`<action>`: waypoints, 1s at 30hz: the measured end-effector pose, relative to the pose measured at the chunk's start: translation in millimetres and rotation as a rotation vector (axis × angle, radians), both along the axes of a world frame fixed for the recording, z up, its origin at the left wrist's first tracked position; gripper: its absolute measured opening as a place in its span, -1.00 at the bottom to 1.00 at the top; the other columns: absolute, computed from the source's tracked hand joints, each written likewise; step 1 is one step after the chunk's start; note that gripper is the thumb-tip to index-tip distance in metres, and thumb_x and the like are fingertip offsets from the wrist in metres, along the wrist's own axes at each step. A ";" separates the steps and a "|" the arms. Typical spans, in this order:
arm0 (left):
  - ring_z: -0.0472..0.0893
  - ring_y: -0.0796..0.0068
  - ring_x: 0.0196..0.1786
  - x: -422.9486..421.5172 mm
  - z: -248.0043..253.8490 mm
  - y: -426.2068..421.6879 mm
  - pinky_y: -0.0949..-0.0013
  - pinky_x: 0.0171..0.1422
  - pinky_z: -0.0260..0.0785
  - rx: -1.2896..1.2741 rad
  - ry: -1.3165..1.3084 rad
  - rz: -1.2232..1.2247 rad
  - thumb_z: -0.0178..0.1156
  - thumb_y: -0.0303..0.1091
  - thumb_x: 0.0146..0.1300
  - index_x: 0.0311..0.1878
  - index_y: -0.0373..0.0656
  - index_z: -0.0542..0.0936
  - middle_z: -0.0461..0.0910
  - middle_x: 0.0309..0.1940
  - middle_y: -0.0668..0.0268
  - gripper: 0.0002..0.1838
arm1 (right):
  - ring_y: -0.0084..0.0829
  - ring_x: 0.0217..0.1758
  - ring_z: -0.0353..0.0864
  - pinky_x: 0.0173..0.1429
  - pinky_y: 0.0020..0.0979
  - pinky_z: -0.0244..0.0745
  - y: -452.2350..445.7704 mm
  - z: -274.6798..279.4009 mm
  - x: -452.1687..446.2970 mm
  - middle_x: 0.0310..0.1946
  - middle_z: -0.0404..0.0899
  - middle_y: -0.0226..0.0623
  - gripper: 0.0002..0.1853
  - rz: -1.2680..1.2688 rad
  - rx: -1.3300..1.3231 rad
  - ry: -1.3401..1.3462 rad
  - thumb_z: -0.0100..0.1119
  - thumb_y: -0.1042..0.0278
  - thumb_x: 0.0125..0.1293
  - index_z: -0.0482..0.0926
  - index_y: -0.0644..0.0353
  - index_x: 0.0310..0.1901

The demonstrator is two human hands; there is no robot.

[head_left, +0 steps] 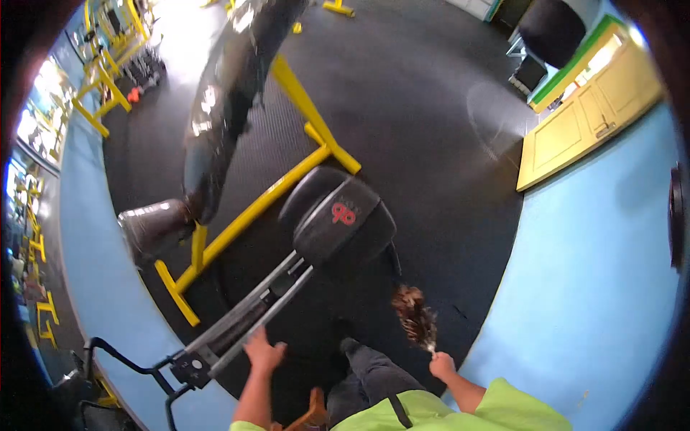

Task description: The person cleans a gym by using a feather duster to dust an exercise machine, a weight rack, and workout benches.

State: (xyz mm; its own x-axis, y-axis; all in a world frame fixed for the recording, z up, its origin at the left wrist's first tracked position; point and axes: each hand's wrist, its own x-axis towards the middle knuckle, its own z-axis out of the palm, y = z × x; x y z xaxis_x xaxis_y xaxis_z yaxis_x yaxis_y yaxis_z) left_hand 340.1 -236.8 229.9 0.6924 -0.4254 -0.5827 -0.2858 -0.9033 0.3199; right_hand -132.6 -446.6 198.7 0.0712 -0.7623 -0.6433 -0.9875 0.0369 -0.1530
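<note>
Right hand (443,367) closed round the handle of the feather duster (415,316); left hand (264,353) open, fingers spread at the machine's rail (267,298), contact unclear. Duster's over the black floor (460,237), toward its edge at the right-hand blue wall (596,273). Step looks like dusting, probably between strokes. Next stroke would call for a light grip, feathers leading. Duster: brown, mottled, fluffy plume; handle mostly hidden by the fist.
</note>
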 end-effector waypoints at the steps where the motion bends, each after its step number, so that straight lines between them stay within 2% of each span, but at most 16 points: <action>1: 0.32 -0.02 0.36 -24.9 13.1 -6.7 0.09 0.47 0.09 -0.146 0.042 -0.019 0.41 -0.11 -0.03 0.37 -0.28 0.25 0.34 0.29 -0.11 -0.08 | 0.12 -0.14 0.58 -0.06 0.03 0.45 -3.7 7.6 -14.7 -0.30 0.61 0.10 -0.79 -0.034 -0.040 -0.012 0.08 0.27 0.24 0.61 0.20 -0.26; 2: 0.40 -0.01 0.30 -49.5 3.8 -3.4 0.19 0.39 0.23 -0.223 0.107 -0.033 0.44 -0.11 -0.05 0.34 -0.34 0.27 0.41 0.23 -0.11 -0.08 | 0.12 -0.14 0.58 -0.06 0.03 0.45 -10.6 17.2 -19.4 -0.30 0.61 0.10 -0.79 -0.052 -0.060 -0.052 0.08 0.27 0.24 0.61 0.20 -0.26; 4: 0.46 0.09 0.26 -91.9 -18.0 9.0 0.23 0.30 0.32 -0.280 0.317 0.085 0.45 -0.03 -0.05 0.37 -0.32 0.23 0.45 0.19 -0.09 -0.03 | 0.12 -0.15 0.58 -0.08 0.03 0.44 -16.4 48.8 -23.7 -0.31 0.61 0.09 -0.80 -0.141 -0.057 -0.097 0.08 0.28 0.25 0.62 0.21 -0.28; 5: 0.48 0.10 0.24 -110.2 18.2 -5.2 0.25 0.27 0.34 -0.145 0.378 0.129 0.45 0.00 -0.04 0.37 -0.33 0.21 0.45 0.19 -0.09 -0.01 | 0.15 -0.21 0.57 -0.14 0.02 0.44 -21.0 57.3 -26.0 -0.35 0.60 0.10 -0.80 -0.137 -0.123 -0.176 0.07 0.29 0.26 0.61 0.24 -0.31; 8: 0.52 0.15 0.19 -152.5 17.5 -24.9 0.27 0.22 0.38 -0.058 0.622 0.298 0.43 0.02 0.00 0.37 -0.34 0.22 0.48 0.15 -0.10 -0.02 | 0.17 -0.26 0.55 -0.20 0.01 0.44 -47.1 63.4 -18.7 -0.41 0.57 0.09 -0.79 -0.153 -0.262 -0.355 0.07 0.30 0.27 0.59 0.26 -0.34; 11: 0.59 0.20 0.06 -168.6 27.9 -77.0 0.28 0.13 0.44 -0.052 0.507 0.149 0.42 0.02 0.01 0.35 -0.36 0.26 0.55 0.04 -0.08 -0.05 | 0.19 -0.27 0.54 -0.24 0.00 0.44 -89.3 75.6 -4.5 -0.42 0.56 0.10 -0.79 -0.172 -0.307 -0.461 0.08 0.29 0.27 0.57 0.27 -0.35; 14: 0.61 0.20 0.02 -160.5 12.0 -136.3 0.28 0.10 0.45 -0.108 0.499 0.155 0.41 0.02 0.02 0.31 -0.37 0.31 0.57 0.01 -0.06 -0.10 | 0.16 -0.24 0.55 -0.23 -0.04 0.44 -141.7 78.3 -2.8 -0.40 0.55 0.10 -0.79 -0.171 -0.297 -0.544 0.12 0.26 0.23 0.58 0.26 -0.35; 16: 0.60 0.20 0.05 -152.5 19.4 -188.6 0.27 0.11 0.45 -0.068 0.378 0.121 0.40 0.01 0.03 0.28 -0.37 0.36 0.56 0.03 -0.04 -0.15 | 0.16 -0.19 0.55 -0.19 -0.04 0.45 -180.5 82.4 -9.2 -0.36 0.55 0.11 -0.78 -0.096 -0.319 -0.612 0.12 0.25 0.23 0.58 0.26 -0.33; 20: 0.55 0.15 0.13 -138.5 32.1 -287.6 0.21 0.17 0.42 -0.034 0.348 0.131 0.38 0.02 0.04 0.24 -0.36 0.39 0.51 0.12 -0.06 -0.19 | 0.14 -0.15 0.56 -0.08 -0.03 0.48 -253.9 90.2 -25.7 -0.30 0.59 0.09 -0.76 -0.018 -0.243 -0.654 0.10 0.22 0.26 0.60 0.21 -0.22; 22: 0.54 0.06 0.13 -154.9 37.0 -345.6 0.15 0.19 0.40 -0.117 0.160 -0.075 0.35 0.05 0.05 0.24 -0.31 0.39 0.50 0.11 -0.07 -0.20 | 0.13 -0.14 0.57 -0.06 -0.03 0.48 -302.2 134.5 -34.2 -0.28 0.61 0.07 -0.75 0.086 -0.081 -0.569 0.10 0.19 0.27 0.62 0.18 -0.19; 23: 0.54 0.06 0.13 -168.8 46.5 -371.4 0.15 0.19 0.40 -0.121 0.174 -0.067 0.35 0.05 0.05 0.24 -0.31 0.39 0.50 0.11 -0.07 -0.20 | 0.12 -0.14 0.59 -0.06 -0.01 0.48 -323.4 158.8 -36.0 -0.27 0.62 0.04 -0.73 0.173 -0.050 -0.500 0.09 0.18 0.27 0.62 0.14 -0.12; 25: 0.50 -0.02 0.14 -194.9 77.9 -422.7 0.11 0.22 0.37 -0.223 -0.035 -0.420 0.33 0.05 0.04 0.31 -0.18 0.34 0.47 0.10 -0.07 -0.19 | 0.12 -0.13 0.59 -0.06 0.00 0.48 -357.1 197.6 -32.8 -0.27 0.63 0.04 -0.73 0.210 -0.037 -0.399 0.08 0.18 0.28 0.60 0.13 -0.10; 26: 0.50 -0.02 0.14 -209.1 101.1 -450.4 0.11 0.22 0.37 -0.235 -0.029 -0.408 0.33 0.05 0.04 0.31 -0.18 0.34 0.47 0.10 -0.07 -0.19 | 0.11 -0.13 0.59 -0.06 0.00 0.48 -374.6 210.3 -26.3 -0.26 0.63 0.04 -0.72 0.234 -0.030 -0.322 0.07 0.19 0.28 0.58 0.12 -0.08; 28: 0.43 -0.05 0.21 -237.1 140.4 -495.9 0.05 0.25 0.33 -0.168 0.060 -0.679 0.34 0.00 0.02 0.39 -0.02 0.25 0.40 0.16 -0.04 -0.15 | 0.12 -0.12 0.60 -0.04 0.00 0.48 -404.4 221.6 -12.5 -0.25 0.63 0.08 -0.74 0.287 -0.055 -0.214 0.05 0.20 0.29 0.52 0.13 -0.07; 29: 0.43 -0.05 0.21 -247.8 137.3 -512.1 0.05 0.25 0.33 -0.170 0.064 -0.672 0.34 0.00 0.02 0.39 -0.02 0.25 0.40 0.16 -0.04 -0.15 | 0.13 -0.11 0.60 -0.03 0.00 0.48 -419.5 226.7 -7.1 -0.24 0.62 0.10 -0.74 0.278 -0.068 -0.207 0.06 0.20 0.28 0.50 0.15 -0.09; 30: 0.38 -0.09 0.25 -258.4 131.7 -525.8 0.00 0.26 0.30 -0.280 -0.042 -0.778 0.34 -0.01 0.02 0.41 0.04 0.20 0.33 0.22 -0.05 -0.12 | 0.13 -0.11 0.60 -0.01 0.00 0.48 -431.5 229.5 -2.5 -0.22 0.62 0.12 -0.74 0.268 -0.080 -0.198 0.06 0.21 0.28 0.48 0.17 -0.10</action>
State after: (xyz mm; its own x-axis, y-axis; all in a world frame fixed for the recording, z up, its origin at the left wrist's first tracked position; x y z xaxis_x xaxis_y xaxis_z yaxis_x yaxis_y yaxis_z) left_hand 81.7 -762.6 361.6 0.1594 -0.9177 -0.3638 -0.8133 -0.3310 0.4786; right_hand -135.1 -878.1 428.2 0.3937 -0.7471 -0.5355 -0.9111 -0.2401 -0.3349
